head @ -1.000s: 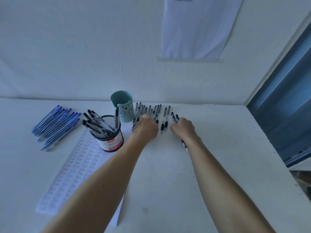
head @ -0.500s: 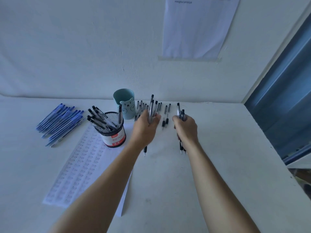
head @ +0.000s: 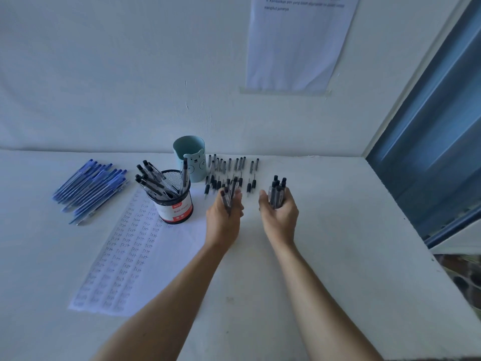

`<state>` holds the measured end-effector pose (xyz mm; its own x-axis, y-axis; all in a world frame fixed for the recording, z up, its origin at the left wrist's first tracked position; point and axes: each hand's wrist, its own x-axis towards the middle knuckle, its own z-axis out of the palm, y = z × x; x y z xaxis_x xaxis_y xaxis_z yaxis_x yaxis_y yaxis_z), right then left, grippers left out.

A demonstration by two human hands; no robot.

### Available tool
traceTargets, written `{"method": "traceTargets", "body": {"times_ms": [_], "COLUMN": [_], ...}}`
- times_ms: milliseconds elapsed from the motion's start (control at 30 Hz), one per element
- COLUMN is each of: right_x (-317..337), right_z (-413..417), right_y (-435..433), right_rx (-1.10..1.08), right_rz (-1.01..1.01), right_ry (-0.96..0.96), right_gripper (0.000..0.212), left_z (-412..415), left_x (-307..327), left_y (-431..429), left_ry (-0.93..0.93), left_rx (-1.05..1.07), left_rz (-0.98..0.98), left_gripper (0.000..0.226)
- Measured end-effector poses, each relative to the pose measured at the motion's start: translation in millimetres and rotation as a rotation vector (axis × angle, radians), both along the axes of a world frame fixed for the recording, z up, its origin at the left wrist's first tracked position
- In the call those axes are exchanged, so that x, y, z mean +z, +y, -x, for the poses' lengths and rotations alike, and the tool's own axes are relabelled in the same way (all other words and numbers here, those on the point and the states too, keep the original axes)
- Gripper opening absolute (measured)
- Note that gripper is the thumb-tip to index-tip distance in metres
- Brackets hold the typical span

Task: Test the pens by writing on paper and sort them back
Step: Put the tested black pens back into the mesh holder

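The black pens (head: 235, 165) lie in a row on the table (head: 338, 256), just right of the teal cup (head: 189, 152). The left hand (head: 224, 217) is curled around a few of them, and the right hand (head: 280, 216) around another bunch, tips up. Further left are the mesh cup (head: 175, 205) full of pens, the written paper (head: 122, 256) and the blue pens (head: 89, 188).

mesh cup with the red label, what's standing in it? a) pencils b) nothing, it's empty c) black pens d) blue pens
c: black pens stand in the mesh cup, while the blue pens lie loose off to its left.
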<state>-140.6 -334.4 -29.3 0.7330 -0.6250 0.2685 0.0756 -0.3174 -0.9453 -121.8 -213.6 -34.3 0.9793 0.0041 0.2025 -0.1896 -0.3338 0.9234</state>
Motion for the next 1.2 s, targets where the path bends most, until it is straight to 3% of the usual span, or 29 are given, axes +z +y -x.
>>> {"method": "traceTargets", "body": {"times_ms": [167, 333, 500, 633, 800, 900, 1033, 1133, 1200], "right_x": [19, 50, 86, 94, 91, 75, 55, 49, 47], "right_z": [-3, -16, -33, -46, -60, -73, -81, -78, -78], "right_y": [21, 64, 110, 140, 160, 168, 173, 170, 167], "right_rx": [0.056, 0.174, 0.211, 0.226, 0.240, 0.215, 0.218, 0.242, 0.282], "right_rz": [-0.075, -0.310, -0.398, -0.420, -0.428, -0.321, -0.183, -0.136, -0.178], "right_ry": [-0.060, -0.106, -0.139, -0.136, -0.202, -0.206, -0.102, -0.029, -0.015], "right_gripper": [0.035, 0.042, 0.045, 0.046, 0.041, 0.041, 0.047, 0.029, 0.029], "left_z": [-10, -17, -25, -48, -52, -48, -44, -51, -55], "left_x": [24, 60, 102, 107, 87, 76, 65, 53, 46], "left_y": [9, 38, 74, 105, 126, 132, 136, 138, 138], "left_ry": [-0.052, -0.115, -0.216, -0.257, -0.271, -0.218, -0.143, -0.050, -0.010], "left_rx": [-0.026, -0.068, 0.095, 0.190, 0.265, 0.309, 0.304, 0.287, 0.251], "left_rz": [0.135, 0.448, 0.560, 0.418, 0.071, -0.149, -0.136, -0.221, -0.263], "left_gripper": [0.020, 0.016, 0.013, 0.017, 0.024, 0.033, 0.041, 0.048, 0.045]}}
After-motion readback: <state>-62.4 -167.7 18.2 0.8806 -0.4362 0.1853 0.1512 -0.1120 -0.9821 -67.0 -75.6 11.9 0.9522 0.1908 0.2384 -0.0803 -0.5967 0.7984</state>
